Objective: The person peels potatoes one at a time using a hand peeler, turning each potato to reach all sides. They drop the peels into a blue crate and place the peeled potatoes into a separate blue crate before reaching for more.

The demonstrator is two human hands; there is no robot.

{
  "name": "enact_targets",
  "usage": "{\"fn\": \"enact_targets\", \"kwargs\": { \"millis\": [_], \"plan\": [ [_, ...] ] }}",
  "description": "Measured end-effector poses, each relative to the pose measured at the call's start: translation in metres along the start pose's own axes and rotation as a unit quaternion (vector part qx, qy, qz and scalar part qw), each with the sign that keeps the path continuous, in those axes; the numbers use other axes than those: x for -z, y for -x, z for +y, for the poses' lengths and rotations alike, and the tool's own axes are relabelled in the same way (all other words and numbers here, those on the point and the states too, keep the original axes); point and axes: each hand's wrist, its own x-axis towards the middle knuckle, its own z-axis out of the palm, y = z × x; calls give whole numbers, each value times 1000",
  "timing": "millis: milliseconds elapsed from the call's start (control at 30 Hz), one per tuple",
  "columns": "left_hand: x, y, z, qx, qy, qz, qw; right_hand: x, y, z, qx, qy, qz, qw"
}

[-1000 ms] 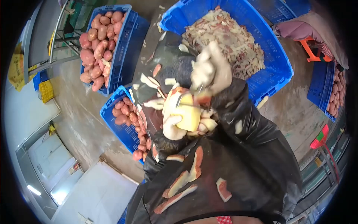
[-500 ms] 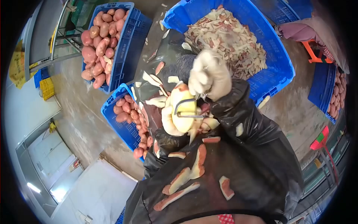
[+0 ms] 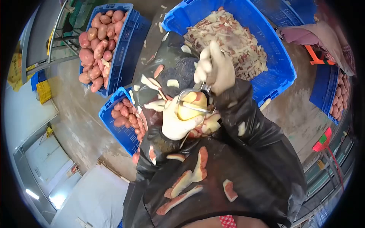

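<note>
My gloved left hand (image 3: 175, 122) is closed around a mostly peeled potato (image 3: 189, 111), which shows yellow flesh and a reddish patch near its top. Just above it, my gloved right hand (image 3: 216, 70) grips a metal peeler (image 3: 184, 92) whose curved frame reaches across the potato. The blade crosses the potato's face; whether it is cutting cannot be made out. Red-edged peelings (image 3: 207, 125) lie beside and beneath the potato on my lap. More peel strips (image 3: 199, 165) cling to my black apron (image 3: 243, 182).
A large blue crate (image 3: 279, 57) ahead holds a heap of peelings (image 3: 228, 36). Left of it stands a blue crate (image 3: 131, 45) full of red potatoes (image 3: 99, 49), with a smaller blue crate (image 3: 114, 127) nearer me. Another potato crate (image 3: 321, 91) and a red broom (image 3: 323, 140) are at right.
My left hand has turned the potato, and more of that hand's back and thumb now shows. The peeler has shifted with the potato, and the right hand's fingers have changed their pose.
</note>
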Motion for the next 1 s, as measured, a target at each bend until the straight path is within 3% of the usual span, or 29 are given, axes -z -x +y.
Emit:
{"fn": "enact_targets", "kwargs": {
  "millis": [67,133,167,200,300,333,400,433,500,533,567,600,667,700,800,867,933,967,1000],
  "plan": [
    [-2,-2,-7,-118,-147,35,981,32,-42,-2,42,-3,118,992],
    [-1,-4,-4,-133,-168,47,976,50,-34,-18,12,-196,-108,975],
    [-4,-1,-4,-138,-245,69,957,25,-5,-15,-23,-241,-111,964],
    [-6,8,-5,-130,-322,85,934,8,17,-8,-18,-121,-100,987],
    [-10,2,-10,-274,-392,104,872,54,-33,-6,38,-140,155,977],
    [-10,1,-12,-340,-417,103,837,80,-35,-14,32,-171,76,982],
    [-7,6,-27,-314,-424,110,842,35,19,-15,-34,-218,21,975],
    [-5,12,-29,-316,-431,94,840,17,35,-9,-22,-69,39,997],
    [0,4,-42,-396,-409,88,818,65,2,-1,20,-64,101,993],
    [0,7,-41,-400,-407,90,817,91,-15,0,39,-101,119,987],
    [0,9,-40,-364,-405,82,835,62,7,-20,-11,-94,123,988],
    [1,7,-38,-327,-403,77,852,59,19,-12,-5,-170,44,984],
    [5,7,-36,-356,-396,51,845,21,39,3,-26,-67,37,997],
    [5,9,-35,-342,-412,53,843,38,18,7,-36,-68,112,991],
    [10,4,-46,-376,-406,57,831,56,0,-6,0,-117,108,987],
    [8,8,-31,-386,-426,34,817,33,28,-1,-56,-144,-57,986],
    [19,8,-55,-286,-332,32,899,51,2,15,-25,-72,65,995],
    [16,11,-62,-292,-332,37,896,78,-22,20,-25,-124,76,989],
    [3,13,-53,-262,-155,65,950,71,-20,8,-20,-178,94,979]
  ]
}}
